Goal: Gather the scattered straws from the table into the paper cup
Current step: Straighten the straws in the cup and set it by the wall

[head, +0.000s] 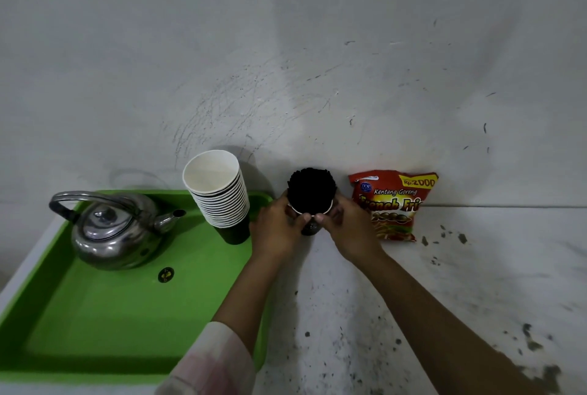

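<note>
So both hands, left hand [277, 225] and right hand [348, 227], are wrapping their fingers closed around the paper cup [309, 220] at frame center, probably steadying it since the black straws [311, 186] are packing it full and standing upright.

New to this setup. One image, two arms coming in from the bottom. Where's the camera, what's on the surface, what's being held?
No machine here: a person wears a wide-angle camera on the head, looking down at their own hands. The left hand and right hand together clasp a paper cup packed with black straws, standing on the white table. Left of it, a green tray carries a metal kettle and a stack of paper cups. To the right, a red snack bag leans near the wall. No loose straws are visible.
</note>
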